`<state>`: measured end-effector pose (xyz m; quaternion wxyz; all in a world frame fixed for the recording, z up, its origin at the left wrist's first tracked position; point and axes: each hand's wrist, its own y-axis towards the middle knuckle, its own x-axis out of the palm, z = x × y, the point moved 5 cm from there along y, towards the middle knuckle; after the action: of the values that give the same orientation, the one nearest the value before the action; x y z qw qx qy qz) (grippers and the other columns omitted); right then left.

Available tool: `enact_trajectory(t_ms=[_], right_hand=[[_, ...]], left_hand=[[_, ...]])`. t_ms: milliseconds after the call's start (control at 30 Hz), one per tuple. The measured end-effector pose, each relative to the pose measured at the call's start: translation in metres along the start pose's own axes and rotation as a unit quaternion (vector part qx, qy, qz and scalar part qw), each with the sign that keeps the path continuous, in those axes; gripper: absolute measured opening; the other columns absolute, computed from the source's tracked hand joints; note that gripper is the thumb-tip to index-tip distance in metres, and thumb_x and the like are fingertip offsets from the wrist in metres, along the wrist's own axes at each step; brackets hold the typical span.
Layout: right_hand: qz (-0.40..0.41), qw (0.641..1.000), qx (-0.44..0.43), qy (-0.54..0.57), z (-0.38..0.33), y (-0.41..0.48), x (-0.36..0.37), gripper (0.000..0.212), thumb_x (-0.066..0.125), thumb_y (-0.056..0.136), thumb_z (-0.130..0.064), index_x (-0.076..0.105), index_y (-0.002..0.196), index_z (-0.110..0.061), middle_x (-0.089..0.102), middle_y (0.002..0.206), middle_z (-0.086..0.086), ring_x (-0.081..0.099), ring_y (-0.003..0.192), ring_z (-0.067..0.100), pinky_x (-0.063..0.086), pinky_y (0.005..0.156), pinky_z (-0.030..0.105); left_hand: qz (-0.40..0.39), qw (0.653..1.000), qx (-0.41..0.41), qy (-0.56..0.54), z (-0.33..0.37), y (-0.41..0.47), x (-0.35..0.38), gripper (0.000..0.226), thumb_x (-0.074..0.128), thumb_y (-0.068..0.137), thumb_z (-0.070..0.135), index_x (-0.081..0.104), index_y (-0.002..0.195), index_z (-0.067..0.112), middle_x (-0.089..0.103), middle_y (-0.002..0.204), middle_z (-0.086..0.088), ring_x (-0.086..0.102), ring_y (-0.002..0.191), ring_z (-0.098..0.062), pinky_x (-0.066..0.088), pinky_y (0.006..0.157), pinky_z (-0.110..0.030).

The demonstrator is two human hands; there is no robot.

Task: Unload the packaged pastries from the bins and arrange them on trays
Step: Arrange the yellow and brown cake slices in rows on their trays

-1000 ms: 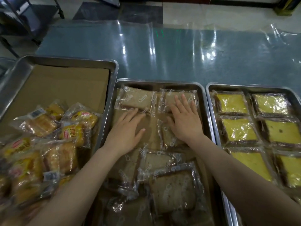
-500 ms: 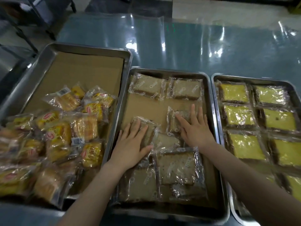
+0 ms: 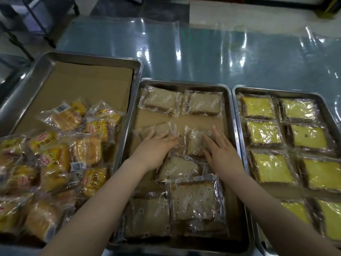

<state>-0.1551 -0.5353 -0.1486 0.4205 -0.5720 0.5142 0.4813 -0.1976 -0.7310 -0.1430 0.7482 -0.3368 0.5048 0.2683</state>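
Three steel trays lie side by side. The middle tray (image 3: 232, 137) holds clear-wrapped brown cake slices on cardboard. Two slices sit in a row at its far end (image 3: 161, 101) (image 3: 204, 106). My left hand (image 3: 156, 148) rests flat, fingers straight, on a wrapped slice (image 3: 162, 129) in the second row. My right hand (image 3: 220, 154) lies flat on the neighbouring slice (image 3: 194, 143). Several more slices are heaped in the tray's near half (image 3: 193, 200).
The left tray (image 3: 136, 74) has a cardboard liner and a loose pile of yellow-wrapped small breads (image 3: 55, 156) in its near half. The right tray (image 3: 238, 115) holds yellow cake slices (image 3: 258, 107) in neat rows. Beyond the trays lies a plastic-covered blue tabletop (image 3: 184, 52).
Both hands slid wrapped slices away from me, up toward the second row. The left hand's slice now lies left of centre; the right hand's slice sits beside it.
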Motion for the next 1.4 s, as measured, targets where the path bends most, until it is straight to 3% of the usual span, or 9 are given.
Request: enact_trajectory(t_ms=[233, 300, 467, 667, 867, 967, 1133, 1267, 1400], right_hand=[[-0.110, 0.992, -0.010, -0.059, -0.001, -0.001, 0.016, 0.058, 0.025, 0.102, -0.029, 0.001, 0.152, -0.014, -0.007, 0.159, 0.011, -0.012, 0.145, 0.030, -0.008, 0.118, 0.039], [-0.105, 0.994, -0.036, 0.020, -0.003, -0.002, 0.008, 0.058, 0.036, 0.100, -0.027, 0.011, 0.152, -0.019, -0.002, 0.158, 0.003, -0.010, 0.145, 0.024, -0.004, 0.118, 0.037], [0.121, 0.974, 0.111, 0.154, 0.037, 0.004, -0.041, 0.033, 0.053, 0.093, -0.008, 0.063, 0.123, -0.016, 0.060, 0.126, 0.004, 0.049, 0.121, 0.030, 0.039, 0.101, 0.038], [-0.191, 0.979, 0.068, -0.035, 0.041, 0.033, -0.024, 0.049, 0.048, 0.092, -0.045, 0.039, 0.140, -0.034, 0.039, 0.146, -0.008, 0.024, 0.131, 0.029, 0.019, 0.105, 0.052], [-0.131, 0.988, 0.049, 0.061, 0.028, 0.037, -0.043, 0.017, 0.068, 0.082, -0.028, 0.054, 0.092, -0.026, 0.058, 0.092, -0.007, 0.053, 0.103, 0.023, 0.039, 0.089, 0.037], [-0.040, 0.976, 0.059, 0.205, 0.028, 0.028, -0.064, 0.021, 0.074, 0.078, -0.013, 0.055, 0.080, -0.021, 0.056, 0.080, -0.013, 0.056, 0.077, 0.012, 0.037, 0.060, 0.018], [-0.009, 0.947, 0.026, 0.321, 0.008, 0.020, -0.082, 0.032, 0.078, 0.074, -0.013, 0.053, 0.080, -0.031, 0.058, 0.091, -0.008, 0.058, 0.081, 0.002, 0.043, 0.069, 0.016], [-0.017, 0.835, 0.077, 0.545, 0.003, 0.013, -0.074, 0.028, 0.074, 0.079, -0.023, 0.062, 0.105, -0.020, 0.069, 0.097, 0.004, 0.068, 0.087, 0.019, 0.056, 0.075, 0.035], [-0.061, 0.750, 0.149, 0.641, 0.000, 0.006, -0.053, 0.032, 0.070, 0.077, -0.044, 0.073, 0.092, -0.016, 0.071, 0.093, 0.012, 0.065, 0.088, 0.027, 0.052, 0.089, 0.052]], left_hand=[[0.096, 0.992, -0.066, -0.036, 0.000, -0.011, 0.002, 0.055, 0.044, 0.090, 0.009, 0.036, 0.141, 0.028, 0.023, 0.155, 0.000, 0.015, 0.143, -0.019, 0.003, 0.117, -0.040], [0.112, 0.991, -0.052, -0.043, 0.009, -0.014, 0.002, 0.051, 0.047, 0.092, 0.014, 0.040, 0.139, 0.029, 0.025, 0.154, 0.001, 0.018, 0.142, -0.019, 0.006, 0.117, -0.041], [0.188, 0.977, -0.052, -0.086, 0.018, -0.021, -0.002, 0.040, 0.052, 0.090, 0.013, 0.054, 0.129, 0.025, 0.038, 0.147, 0.000, 0.031, 0.137, -0.022, 0.010, 0.115, -0.037], [0.175, 0.976, -0.063, -0.114, 0.027, -0.014, -0.004, 0.039, 0.052, 0.090, 0.011, 0.056, 0.127, 0.024, 0.053, 0.134, 0.003, 0.043, 0.126, -0.016, 0.028, 0.107, -0.034], [0.183, 0.968, -0.079, -0.155, 0.027, -0.013, -0.005, 0.043, 0.055, 0.090, 0.018, 0.050, 0.131, 0.030, 0.049, 0.134, 0.009, 0.042, 0.124, -0.009, 0.024, 0.100, -0.022], [0.182, 0.924, -0.133, -0.307, 0.025, -0.011, -0.010, 0.057, 0.060, 0.087, 0.032, 0.036, 0.138, 0.037, 0.041, 0.138, 0.018, 0.038, 0.123, 0.000, 0.030, 0.099, -0.025], [0.184, 0.797, -0.166, -0.551, 0.027, -0.004, -0.021, 0.035, 0.062, 0.084, 0.038, 0.055, 0.118, 0.033, 0.063, 0.109, 0.021, 0.060, 0.098, -0.001, 0.047, 0.079, -0.014], [0.239, 0.692, -0.161, -0.662, 0.023, -0.012, -0.025, 0.009, 0.062, 0.086, 0.028, 0.066, 0.094, 0.026, 0.073, 0.088, 0.010, 0.069, 0.083, -0.008, 0.050, 0.062, -0.013], [0.246, 0.660, -0.158, -0.692, 0.019, -0.020, -0.022, 0.008, 0.064, 0.085, 0.020, 0.067, 0.091, 0.025, 0.073, 0.092, 0.004, 0.069, 0.084, -0.010, 0.051, 0.062, -0.014]])
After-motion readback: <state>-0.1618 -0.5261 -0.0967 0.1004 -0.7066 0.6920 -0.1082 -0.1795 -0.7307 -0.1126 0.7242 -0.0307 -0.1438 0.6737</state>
